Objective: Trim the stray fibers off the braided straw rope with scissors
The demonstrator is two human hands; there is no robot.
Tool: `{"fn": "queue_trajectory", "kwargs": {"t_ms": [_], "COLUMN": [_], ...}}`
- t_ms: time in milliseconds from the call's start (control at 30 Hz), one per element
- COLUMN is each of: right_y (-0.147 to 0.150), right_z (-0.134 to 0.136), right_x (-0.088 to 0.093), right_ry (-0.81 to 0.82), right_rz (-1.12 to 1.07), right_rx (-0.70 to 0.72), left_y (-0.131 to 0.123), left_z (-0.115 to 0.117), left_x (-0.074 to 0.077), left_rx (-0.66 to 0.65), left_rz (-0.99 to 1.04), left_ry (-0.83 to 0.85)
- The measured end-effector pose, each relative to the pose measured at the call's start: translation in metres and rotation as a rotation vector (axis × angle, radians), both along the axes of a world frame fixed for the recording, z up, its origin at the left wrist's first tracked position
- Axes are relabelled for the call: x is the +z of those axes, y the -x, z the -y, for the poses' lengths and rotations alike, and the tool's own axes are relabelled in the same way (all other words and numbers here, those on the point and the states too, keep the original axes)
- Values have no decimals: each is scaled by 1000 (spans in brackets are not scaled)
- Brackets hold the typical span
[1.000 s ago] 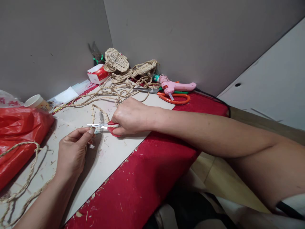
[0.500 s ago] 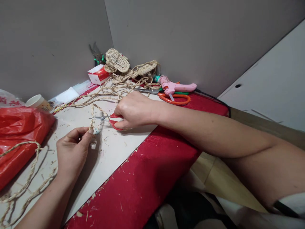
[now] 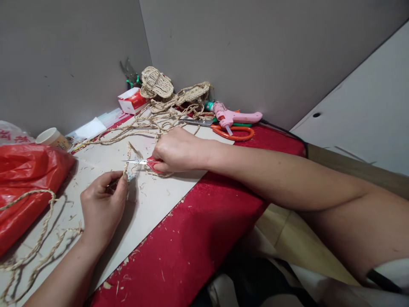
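My left hand [image 3: 104, 202] pinches a thin braided straw cord [image 3: 129, 154] between thumb and forefinger; a short length stands up above the fingertips and bends over to the right. In my right hand [image 3: 174, 149] are small scissors with red handles [image 3: 153, 164]. Their narrow blades point left and lie across the cord just above my left fingertips, drawn close together. Whether the cord is cut through I cannot tell. My right fingers cover most of the handles.
A tangle of straw cord [image 3: 128, 133] and coiled straw pieces [image 3: 156, 82] lies at the back, near a pink glue gun [image 3: 238, 117] and large orange-handled scissors [image 3: 236, 135]. At left are a red plastic bag [image 3: 32, 170] and a paper cup [image 3: 53, 138]. Straw scraps litter the white board [image 3: 159, 200].
The scissor blades have closed together across the cord. My left hand has shifted slightly to the right with the cord.
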State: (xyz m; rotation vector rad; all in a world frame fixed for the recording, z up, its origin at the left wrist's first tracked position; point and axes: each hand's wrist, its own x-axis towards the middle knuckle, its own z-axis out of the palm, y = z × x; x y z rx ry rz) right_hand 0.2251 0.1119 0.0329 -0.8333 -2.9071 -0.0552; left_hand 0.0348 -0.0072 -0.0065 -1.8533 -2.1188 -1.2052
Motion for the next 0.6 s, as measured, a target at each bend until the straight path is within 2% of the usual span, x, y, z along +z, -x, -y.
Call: {"fn": "queue_trajectory", "kwargs": {"t_ms": [133, 267, 400, 600], "right_y": [0, -2, -2, 2], "right_z": [-2, -2, 2, 7], "right_x": [3, 2, -3, -7], "right_ry": [30, 39, 36, 36], "right_rz": [-98, -115, -98, -79], "right_rx": [-36, -12, 59, 65], "left_y": [0, 0, -2, -6], "left_z": [-2, -4, -4, -1], "left_x": [3, 5, 5, 5], "left_rx": [54, 82, 92, 86], "left_rz": [264, 474, 547, 551], "left_ry": [40, 48, 48, 32]}}
